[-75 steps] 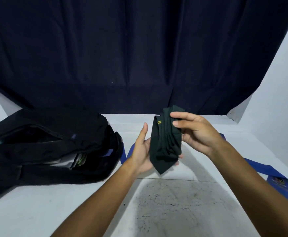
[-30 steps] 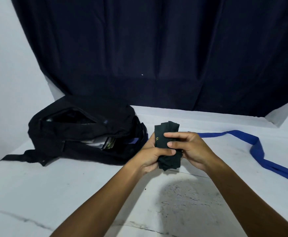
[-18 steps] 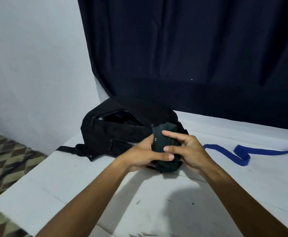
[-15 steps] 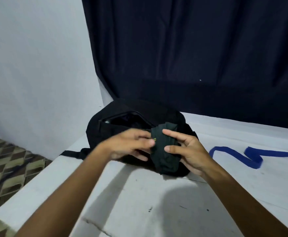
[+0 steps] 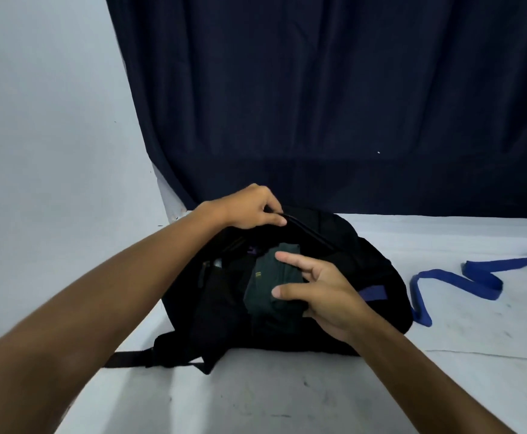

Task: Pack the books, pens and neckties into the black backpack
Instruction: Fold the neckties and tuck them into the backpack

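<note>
Dark curtain hangs behind the black backpack on the white table. Left hand pinches the backpack's top flap; right hand grasps a folded dark necktie at its opening.

both hands in pinching grip

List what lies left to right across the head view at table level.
Left hand gripping the backpack's opening edge → dark green folded necktie → right hand holding that necktie over the black backpack → blue necktie loose on the white table.
</note>
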Demonstrator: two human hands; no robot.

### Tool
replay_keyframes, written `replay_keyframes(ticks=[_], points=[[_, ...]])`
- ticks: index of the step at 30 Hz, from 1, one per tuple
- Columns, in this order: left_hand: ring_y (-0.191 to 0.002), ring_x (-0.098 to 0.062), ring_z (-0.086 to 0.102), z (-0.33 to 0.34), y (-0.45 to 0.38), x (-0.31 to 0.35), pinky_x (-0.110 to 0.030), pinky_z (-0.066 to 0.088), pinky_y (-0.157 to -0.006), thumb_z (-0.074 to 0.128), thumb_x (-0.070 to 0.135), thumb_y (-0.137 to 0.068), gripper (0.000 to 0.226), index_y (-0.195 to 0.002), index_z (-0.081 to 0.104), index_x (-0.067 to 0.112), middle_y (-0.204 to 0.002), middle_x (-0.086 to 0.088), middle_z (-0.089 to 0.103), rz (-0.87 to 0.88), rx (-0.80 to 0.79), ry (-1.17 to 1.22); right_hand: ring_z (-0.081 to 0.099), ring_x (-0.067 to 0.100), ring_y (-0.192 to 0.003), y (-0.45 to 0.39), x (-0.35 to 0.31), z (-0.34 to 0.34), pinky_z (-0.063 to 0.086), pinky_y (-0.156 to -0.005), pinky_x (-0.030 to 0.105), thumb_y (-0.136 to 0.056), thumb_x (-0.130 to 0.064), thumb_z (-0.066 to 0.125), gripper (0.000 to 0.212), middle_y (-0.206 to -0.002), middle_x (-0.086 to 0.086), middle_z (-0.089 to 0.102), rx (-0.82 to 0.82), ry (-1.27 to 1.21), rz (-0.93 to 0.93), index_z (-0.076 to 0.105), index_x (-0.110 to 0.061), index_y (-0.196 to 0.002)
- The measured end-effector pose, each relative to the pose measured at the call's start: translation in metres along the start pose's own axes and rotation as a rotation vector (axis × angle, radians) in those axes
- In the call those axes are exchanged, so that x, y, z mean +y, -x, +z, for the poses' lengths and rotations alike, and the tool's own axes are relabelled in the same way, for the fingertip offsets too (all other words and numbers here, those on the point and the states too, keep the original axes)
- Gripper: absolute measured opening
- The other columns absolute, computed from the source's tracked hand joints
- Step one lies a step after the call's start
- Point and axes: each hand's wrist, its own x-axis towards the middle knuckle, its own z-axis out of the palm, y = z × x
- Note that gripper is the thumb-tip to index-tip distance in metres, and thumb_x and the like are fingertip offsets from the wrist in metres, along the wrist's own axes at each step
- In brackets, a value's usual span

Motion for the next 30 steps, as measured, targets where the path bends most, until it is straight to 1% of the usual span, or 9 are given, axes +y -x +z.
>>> replay_keyframes(ticks=[2,6,9,12,14,17,21,26,30], points=[[-0.093,-0.021,0.068,-0.015,-0.004,-0.007,-0.043,0.052,-0.087,0.066,0.034,-0.091,0.027,-0.096,0.076,0.009,-0.095,-0.008,0.074,0.005,0.066,0.045,0.07,0.024,-0.096,-0.015,-0.014,0.014,0.058,-0.079,0.038,-0.072,0.007,0.076,0.063,-0.114,0.011,0.069,0.044,0.007,0.003,0.059,-0.018,-0.128],[-0.089,-0.015,0.069,-0.037,-0.006,-0.013,-0.037,0.052,-0.085,0.065,0.032,-0.092,0.025,-0.097,0.076,0.01,-0.091,-0.003,0.075,0.023,0.096,0.067,0.064,0.025,-0.107,-0.063,-0.035,0.033,0.055,-0.091,0.04,-0.069,0.002,0.08,0.074,-0.124,0.011,0.062,0.204,0.139,-0.021,0.052,-0.013,-0.136],[-0.078,-0.002,0.065,-0.047,-0.007,-0.016,-0.028,0.053,-0.079,0.064,0.033,-0.092,0.024,-0.094,0.077,0.013,-0.085,0.002,0.074,0.043,0.092,0.052,0.062,0.021,-0.106,-0.095,-0.038,0.034,0.054,-0.09,0.034,-0.072,0.001,0.078,0.073,-0.123,0.009,0.062,0.308,0.157,-0.049,0.049,-0.01,-0.138],[-0.075,-0.009,0.065,-0.055,-0.008,-0.02,-0.028,0.051,-0.076,0.064,0.033,-0.093,0.026,-0.09,0.076,0.011,-0.081,-0.004,0.073,0.055,0.116,0.02,0.061,0.02,-0.104,-0.118,-0.037,0.028,0.052,-0.091,0.032,-0.073,0.001,0.077,0.071,-0.121,0.011,0.062,0.385,0.212,-0.111,0.049,-0.007,-0.138],[-0.074,-0.016,0.065,-0.06,-0.008,-0.027,-0.03,0.05,-0.075,0.063,0.036,-0.093,0.03,-0.087,0.075,0.01,-0.081,-0.012,0.072,0.05,0.138,0.001,0.061,0.021,-0.103,-0.132,-0.032,0.021,0.051,-0.089,0.029,-0.072,0.002,0.078,0.069,-0.121,0.013,0.063,0.408,0.255,-0.116,0.051,-0.005,-0.136],[-0.08,-0.026,0.067,-0.063,-0.01,-0.037,-0.045,0.054,-0.079,0.061,0.046,-0.089,0.037,-0.085,0.074,0.011,-0.083,-0.015,0.071,0.016,0.156,-0.013,0.062,0.021,-0.104,-0.146,-0.019,0.007,0.05,-0.089,0.028,-0.071,0.002,0.079,0.068,-0.12,0.014,0.064,0.397,0.299,-0.105,0.054,-0.004,-0.133],[-0.086,-0.016,0.068,-0.062,-0.015,-0.038,-0.046,0.054,-0.083,0.063,0.046,-0.087,0.029,-0.087,0.077,0.021,-0.082,-0.001,0.074,0.0,0.137,-0.023,0.057,0.015,-0.11,-0.153,-0.01,-0.003,0.045,-0.092,0.02,-0.073,0.0,0.079,0.071,-0.125,0.005,0.06,0.305,0.369,-0.14,0.05,-0.008,-0.137],[-0.085,-0.01,0.067,-0.059,-0.02,-0.042,-0.044,0.054,-0.085,0.064,0.041,-0.09,0.023,-0.087,0.078,0.023,-0.081,0.003,0.074,0.0,0.127,-0.011,0.04,0.02,-0.136,-0.156,-0.005,-0.012,0.03,-0.114,0.033,-0.081,-0.038,0.074,0.07,-0.145,-0.002,0.047,0.257,0.854,-0.156,0.044,-0.028,-0.143],[-0.086,-0.015,0.067,-0.055,-0.022,-0.041,-0.042,0.054,-0.086,0.063,0.042,-0.091,0.031,-0.086,0.076,0.015,-0.084,-0.009,0.073,-0.009,0.102,-0.012,0.019,0.037,-0.142,-0.147,-0.01,-0.009,0.013,-0.114,0.053,-0.093,-0.061,0.039,0.063,-0.158,0.008,0.024,0.194,1.354,0.02,0.018,-0.045,-0.15]])
